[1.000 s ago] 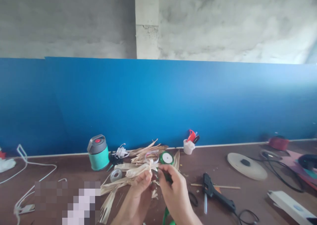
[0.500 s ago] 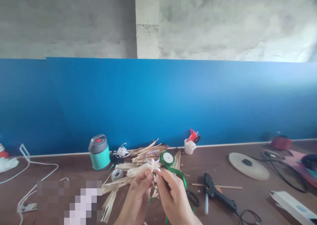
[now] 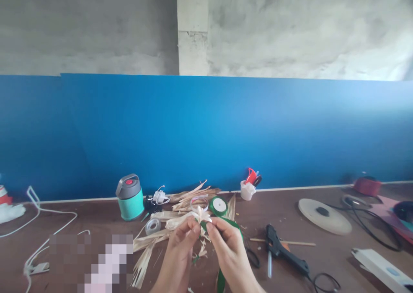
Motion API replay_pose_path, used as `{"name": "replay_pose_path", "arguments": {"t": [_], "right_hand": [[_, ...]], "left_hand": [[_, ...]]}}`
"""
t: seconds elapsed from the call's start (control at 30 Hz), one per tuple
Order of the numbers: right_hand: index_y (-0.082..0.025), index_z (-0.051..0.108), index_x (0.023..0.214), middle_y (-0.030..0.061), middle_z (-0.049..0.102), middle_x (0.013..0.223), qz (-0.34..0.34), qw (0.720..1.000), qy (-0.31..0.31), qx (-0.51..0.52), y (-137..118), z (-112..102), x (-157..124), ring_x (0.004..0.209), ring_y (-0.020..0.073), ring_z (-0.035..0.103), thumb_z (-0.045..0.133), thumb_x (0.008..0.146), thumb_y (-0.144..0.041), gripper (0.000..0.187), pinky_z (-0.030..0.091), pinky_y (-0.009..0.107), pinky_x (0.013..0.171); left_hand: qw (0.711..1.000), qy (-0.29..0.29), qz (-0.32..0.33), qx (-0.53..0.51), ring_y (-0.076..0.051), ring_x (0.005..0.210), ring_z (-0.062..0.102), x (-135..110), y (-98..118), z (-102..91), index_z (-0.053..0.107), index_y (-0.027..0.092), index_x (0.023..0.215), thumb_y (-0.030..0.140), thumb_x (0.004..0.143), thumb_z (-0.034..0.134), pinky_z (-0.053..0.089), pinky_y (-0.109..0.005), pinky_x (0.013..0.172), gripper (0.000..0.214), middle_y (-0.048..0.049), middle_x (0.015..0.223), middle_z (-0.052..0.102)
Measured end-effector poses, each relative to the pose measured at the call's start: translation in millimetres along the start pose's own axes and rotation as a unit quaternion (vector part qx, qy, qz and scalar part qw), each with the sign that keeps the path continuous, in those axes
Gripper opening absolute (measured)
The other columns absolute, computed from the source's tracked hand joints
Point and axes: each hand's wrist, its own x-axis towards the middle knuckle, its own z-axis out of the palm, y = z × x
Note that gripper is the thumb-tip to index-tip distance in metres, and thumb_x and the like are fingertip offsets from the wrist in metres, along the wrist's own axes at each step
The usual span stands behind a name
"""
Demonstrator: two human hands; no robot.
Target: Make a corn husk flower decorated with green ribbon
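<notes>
Both my hands meet low in the middle of the head view, just above the table. A small pale flower of dry husk (image 3: 201,214) stands up between the fingertips. My left hand (image 3: 183,242) is closed, pinching the flower near its base. Closed as well, my right hand (image 3: 228,245) pinches green ribbon (image 3: 221,280) against the base, and the ribbon trails below and behind this hand. Beyond the fingers is a green ribbon spool (image 3: 220,205). Dry husk strips (image 3: 143,252) lie behind and left of my hands. Scissors (image 3: 253,257), partly hidden, lie by my right wrist.
A black glue gun (image 3: 285,255) lies on the right across a thin stick (image 3: 303,243). A tape roll (image 3: 152,227), a teal flask (image 3: 130,202) and a white cup of tools (image 3: 248,191) stand farther back. White cables (image 3: 60,228) run along the left.
The fingertips have shifted around the flower's base, and its petals now look more spread. Green ribbon shows between the fingers, and small husk scraps below are more exposed.
</notes>
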Motion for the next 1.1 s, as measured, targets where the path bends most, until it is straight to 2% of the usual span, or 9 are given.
{"name": "replay_pose_path", "arguments": {"t": [0.23, 0.4, 0.53, 0.63, 0.77, 0.93, 1.1], "right_hand": [[-0.014, 0.07, 0.08, 0.0013, 0.056, 0.062, 0.014, 1.0, -0.007, 0.002, 3.6, -0.5, -0.5, 0.058, 0.0129, 0.046, 0.056, 0.082, -0.049, 0.038, 0.039, 0.02, 0.051], [-0.014, 0.072, 0.082, 0.0031, 0.059, 0.062, 0.019, 0.999, 0.029, -0.001, 6.6, 0.3, -2.1, 0.059, 0.0148, 0.049, 0.061, 0.076, -0.052, 0.04, 0.042, 0.022, 0.052], [-0.015, 0.073, 0.082, 0.003, 0.06, 0.061, 0.028, 0.999, 0.03, 0.004, 7.7, -1.2, -1.8, 0.06, 0.0151, 0.05, 0.063, 0.076, -0.05, 0.037, 0.043, 0.021, 0.053], [-0.015, 0.074, 0.081, 0.0047, 0.065, 0.067, 0.04, 0.999, 0.03, 0.017, 5.3, -2.5, -0.7, 0.064, 0.0163, 0.053, 0.065, 0.074, -0.049, 0.036, 0.045, 0.023, 0.059], [-0.015, 0.074, 0.078, 0.0056, 0.068, 0.071, 0.057, 0.998, 0.025, 0.023, 0.2, -2.7, 1.0, 0.068, 0.0183, 0.055, 0.067, 0.071, -0.049, 0.035, 0.045, 0.025, 0.064], [-0.014, 0.073, 0.074, 0.0014, 0.059, 0.062, 0.071, 0.997, 0.002, 0.016, 0.5, -3.0, 1.1, 0.061, 0.014, 0.047, 0.065, 0.074, -0.048, 0.035, 0.039, 0.022, 0.057], [-0.014, 0.073, 0.076, 0.0008, 0.058, 0.062, 0.084, 0.996, 0.007, 0.028, 2.3, -4.1, 0.3, 0.06, 0.0125, 0.043, 0.065, 0.075, -0.047, 0.034, 0.035, 0.022, 0.056]], "left_hand": [[0.996, 0.063, 0.036, 0.058, -0.018, 0.072, 0.051, 0.5, -0.6, -0.9, 0.059, 0.018, 0.059, 0.04, 0.058, 0.079, 0.039, -0.027, 0.07, 0.029, 0.0005, 0.067, 0.057], [0.989, 0.068, 0.07, 0.115, -0.017, 0.071, 0.049, 1.5, -1.6, -4.0, 0.06, 0.018, 0.061, 0.041, 0.062, 0.076, 0.039, -0.025, 0.068, 0.028, 0.0003, 0.07, 0.055], [0.982, 0.069, 0.084, 0.156, -0.015, 0.067, 0.045, 2.1, -3.8, -7.0, 0.059, 0.018, 0.062, 0.043, 0.068, 0.072, 0.036, -0.023, 0.062, 0.029, 0.0007, 0.07, 0.052], [0.983, 0.069, 0.083, 0.149, -0.013, 0.063, 0.043, 0.9, -4.9, -6.8, 0.057, 0.018, 0.061, 0.042, 0.068, 0.072, 0.035, -0.022, 0.058, 0.029, 0.002, 0.067, 0.049], [0.989, 0.058, 0.066, 0.116, -0.012, 0.06, 0.045, -0.8, -4.4, -3.8, 0.058, 0.018, 0.063, 0.041, 0.068, 0.073, 0.036, -0.023, 0.057, 0.028, 0.0019, 0.069, 0.052], [0.991, 0.06, 0.062, 0.107, -0.011, 0.058, 0.045, 0.7, -5.7, -4.7, 0.061, 0.019, 0.067, 0.04, 0.069, 0.072, 0.036, -0.022, 0.058, 0.024, 0.0032, 0.07, 0.052], [0.989, 0.067, 0.065, 0.112, -0.011, 0.059, 0.043, 1.3, -6.8, -6.1, 0.061, 0.019, 0.069, 0.04, 0.069, 0.072, 0.035, -0.021, 0.057, 0.024, 0.0032, 0.071, 0.052]]}}
